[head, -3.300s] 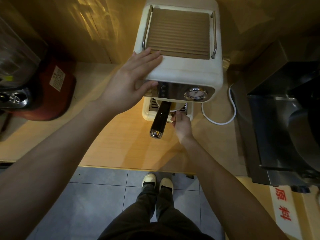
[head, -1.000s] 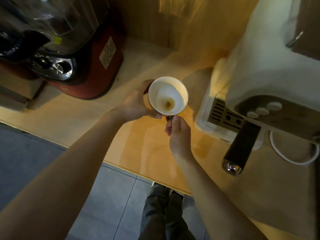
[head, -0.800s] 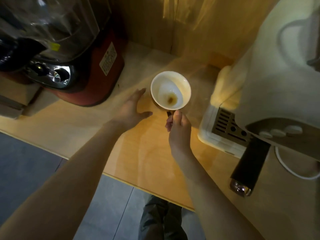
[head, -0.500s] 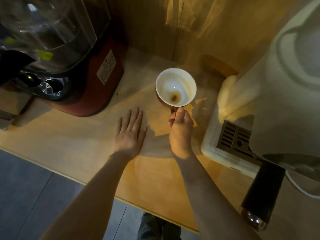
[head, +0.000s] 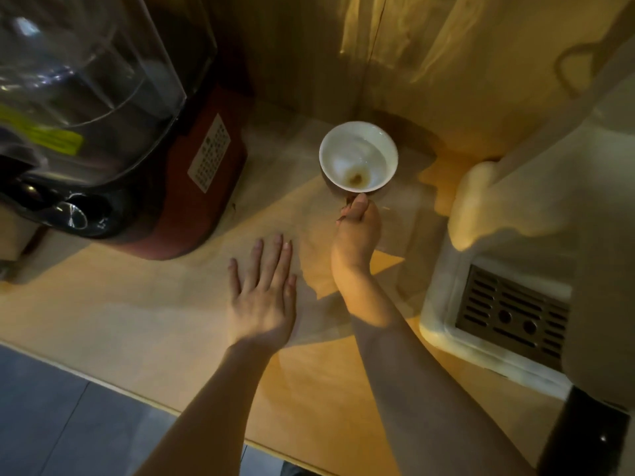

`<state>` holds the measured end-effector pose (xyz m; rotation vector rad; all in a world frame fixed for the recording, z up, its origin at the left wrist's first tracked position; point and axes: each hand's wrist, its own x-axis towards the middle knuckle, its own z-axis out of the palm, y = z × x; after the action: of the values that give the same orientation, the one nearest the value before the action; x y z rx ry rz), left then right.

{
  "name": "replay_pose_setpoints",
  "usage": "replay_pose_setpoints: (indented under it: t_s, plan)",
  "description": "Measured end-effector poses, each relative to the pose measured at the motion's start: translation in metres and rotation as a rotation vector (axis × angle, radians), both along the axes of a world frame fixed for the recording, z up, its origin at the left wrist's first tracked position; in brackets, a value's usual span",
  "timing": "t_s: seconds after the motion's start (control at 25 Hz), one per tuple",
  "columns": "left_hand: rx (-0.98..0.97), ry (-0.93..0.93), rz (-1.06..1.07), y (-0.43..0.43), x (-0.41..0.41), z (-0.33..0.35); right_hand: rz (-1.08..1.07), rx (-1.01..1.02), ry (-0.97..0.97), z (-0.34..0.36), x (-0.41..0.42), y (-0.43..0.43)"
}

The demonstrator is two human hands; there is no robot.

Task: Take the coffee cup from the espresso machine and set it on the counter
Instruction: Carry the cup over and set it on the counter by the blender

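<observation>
A small white coffee cup [head: 357, 156] with a little brown coffee at its bottom is near the back of the wooden counter [head: 144, 314], by the wall. My right hand [head: 357, 231] is pinched shut on its handle at the near side. Whether the cup's base touches the counter I cannot tell. My left hand [head: 264, 290] lies flat and open on the counter, left of my right wrist. The cream espresso machine [head: 536, 242] stands at the right, its drip tray grille [head: 512, 310] bare.
A red-based blender [head: 144, 159] with a clear jug stands at the left, close to the cup. The machine's black portafilter handle [head: 584, 434] juts out at the lower right. The counter's front edge runs diagonally below my arms, with grey floor tiles [head: 51, 420] beyond.
The cup came off the machine's drip tray and moved left and back toward the wall. My left hand let go of the cup and dropped flat onto the counter.
</observation>
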<state>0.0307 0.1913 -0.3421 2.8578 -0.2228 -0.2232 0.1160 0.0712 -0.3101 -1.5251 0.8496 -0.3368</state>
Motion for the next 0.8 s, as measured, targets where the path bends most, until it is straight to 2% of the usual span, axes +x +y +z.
replay_pose_setpoints:
  t_s: [0.24, 0.8]
  plan:
    - [0.021, -0.03, -0.016, -0.001, 0.0, 0.003, -0.007, -0.068, -0.015, -0.002, 0.028, 0.018]
    - [-0.021, -0.041, -0.009, 0.0, 0.0, 0.003, -0.103, 0.088, -0.05, 0.008, 0.045, 0.041]
